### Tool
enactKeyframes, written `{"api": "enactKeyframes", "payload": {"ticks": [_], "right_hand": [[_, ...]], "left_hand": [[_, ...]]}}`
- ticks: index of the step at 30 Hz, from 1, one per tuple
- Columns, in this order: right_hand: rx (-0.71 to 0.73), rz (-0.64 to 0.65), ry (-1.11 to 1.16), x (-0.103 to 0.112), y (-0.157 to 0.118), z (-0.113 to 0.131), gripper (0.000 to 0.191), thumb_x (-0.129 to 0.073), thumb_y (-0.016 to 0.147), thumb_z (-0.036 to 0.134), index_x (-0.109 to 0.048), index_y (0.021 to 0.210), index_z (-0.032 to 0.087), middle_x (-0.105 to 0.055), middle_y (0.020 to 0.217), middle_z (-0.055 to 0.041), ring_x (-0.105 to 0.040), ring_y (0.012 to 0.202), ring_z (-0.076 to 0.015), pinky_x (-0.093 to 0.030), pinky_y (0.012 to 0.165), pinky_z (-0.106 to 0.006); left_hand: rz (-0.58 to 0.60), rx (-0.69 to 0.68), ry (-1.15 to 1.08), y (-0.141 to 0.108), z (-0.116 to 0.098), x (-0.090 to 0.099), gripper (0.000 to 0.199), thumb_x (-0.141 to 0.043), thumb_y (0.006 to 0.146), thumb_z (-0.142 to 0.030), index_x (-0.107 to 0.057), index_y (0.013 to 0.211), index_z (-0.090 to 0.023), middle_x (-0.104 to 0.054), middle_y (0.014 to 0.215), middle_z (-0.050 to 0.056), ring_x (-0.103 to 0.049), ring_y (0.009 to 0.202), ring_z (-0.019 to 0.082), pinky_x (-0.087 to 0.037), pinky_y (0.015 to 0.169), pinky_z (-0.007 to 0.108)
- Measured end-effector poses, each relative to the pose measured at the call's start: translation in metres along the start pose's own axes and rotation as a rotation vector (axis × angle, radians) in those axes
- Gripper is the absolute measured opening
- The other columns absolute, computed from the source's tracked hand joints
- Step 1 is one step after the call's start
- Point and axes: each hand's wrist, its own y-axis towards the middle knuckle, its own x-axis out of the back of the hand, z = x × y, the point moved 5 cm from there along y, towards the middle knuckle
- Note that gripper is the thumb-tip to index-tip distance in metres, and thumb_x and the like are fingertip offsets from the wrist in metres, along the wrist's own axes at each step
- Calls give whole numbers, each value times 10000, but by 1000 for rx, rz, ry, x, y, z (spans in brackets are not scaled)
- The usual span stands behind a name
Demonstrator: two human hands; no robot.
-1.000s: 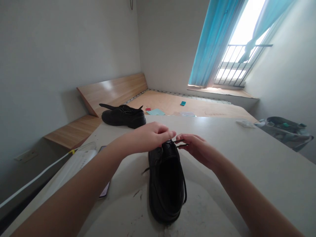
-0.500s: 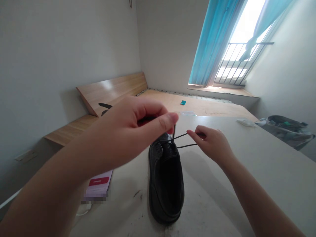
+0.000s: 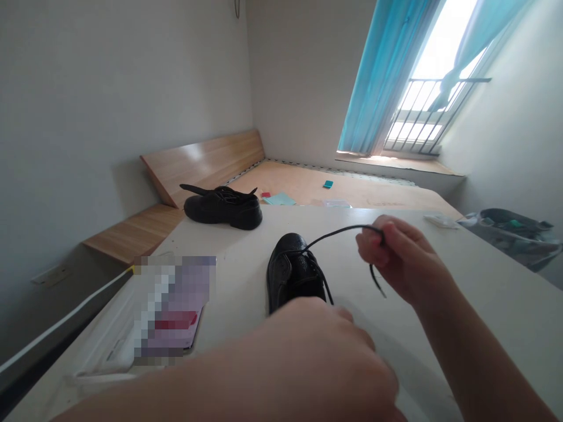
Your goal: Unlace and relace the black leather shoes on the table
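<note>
- two black leather lace-up shoes: the near shoe (image 3: 292, 272) stands upright on the white table (image 3: 484, 310), toe pointing away, and the far shoe (image 3: 224, 209) sits near the table's far edge
- one thin black lace (image 3: 338, 230) leaves the near shoe's eyelets and arcs to the right hand; a second length drops toward the left hand
- right hand (image 3: 400, 261): closed in a pinch, fingers gripping the lace, its loose end dangling
- left hand (image 3: 316, 357): just in front of the near shoe, fingers curled; cannot tell whether it grips anything
- one pixelated packet (image 3: 171, 310) lies left on the table
- room: smooth grey walls, a light wood platform (image 3: 303, 184), one barred window (image 3: 417, 111) with teal curtains (image 3: 378, 88), one bin (image 3: 505, 234) at right
</note>
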Motion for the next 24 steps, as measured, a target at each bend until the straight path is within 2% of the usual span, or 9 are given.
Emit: {"api": "enactKeyframes", "payload": {"ticks": [2,4,6,8,10,12,14,19,24], "right_hand": [[50,267,-114,-29,-13,8,299,-629,848,450,-612,659,219,-497,567,7,-447,546,-131,-358,508,-281],[100,546,-234,-56,-26,15,213,-633,861,347,-656,698,211,-605,677,-24,-555,660,-152,-461,622,-304],[160,656,-352,-70,-33,18,142,-634,856,264,-674,734,204,-643,774,-42,-588,754,-160,-487,739,-320],[220,550,-468,-68,-29,15,161,-600,872,251,-662,733,199,-632,791,-44,-576,780,-161,-473,765,-322],[223,318,-566,-56,-19,3,218,-533,906,269,-638,729,195,-610,772,-42,-558,775,-163,-454,745,-323],[123,107,-602,-39,-8,-18,234,-497,915,299,-632,755,193,-605,789,-41,-554,785,-167,-441,717,-315],[-7,4,-586,-26,-1,-43,233,-496,904,349,-650,827,193,-624,866,-50,-567,827,-176,-447,701,-306],[-73,48,-515,-26,3,-76,360,-450,913,466,-666,1016,197,-636,1007,-70,-579,982,-201,-469,858,-347],[81,164,-510,-40,-4,-62,370,-356,981,432,-657,1099,251,-584,1159,-65,-483,1180,-202,-291,1097,-389]], "left_hand": [[-92,295,-3,-23,22,28,339,-457,912,-323,-582,622,-201,-638,628,-1,-533,550,134,-289,479,301],[-156,470,58,-43,47,47,415,-394,932,-395,-574,613,-199,-611,598,3,-514,536,136,-290,492,293],[-201,613,144,-50,75,54,391,-374,929,-419,-627,722,-203,-651,702,28,-566,634,169,-332,545,290],[-229,665,210,-43,95,51,330,-378,923,-373,-656,892,-198,-684,881,63,-612,802,211,-388,642,300],[-190,639,239,-28,105,39,317,-378,919,-318,-648,995,-171,-667,1036,107,-609,935,243,-417,722,321],[-171,658,218,-15,111,28,327,-364,919,-306,-649,958,-148,-662,1029,131,-613,916,253,-431,732,340],[-199,686,174,-8,114,24,333,-365,914,-316,-644,893,-136,-659,986,139,-612,870,251,-441,736,354],[-393,600,-213,-5,115,32,399,-314,926,-409,-580,775,-154,-647,861,78,-593,840,221,-461,759,343],[-711,382,-908,-9,89,54,373,-307,942,-412,-567,871,-155,-660,969,69,-634,921,188,-514,840,341]]}}
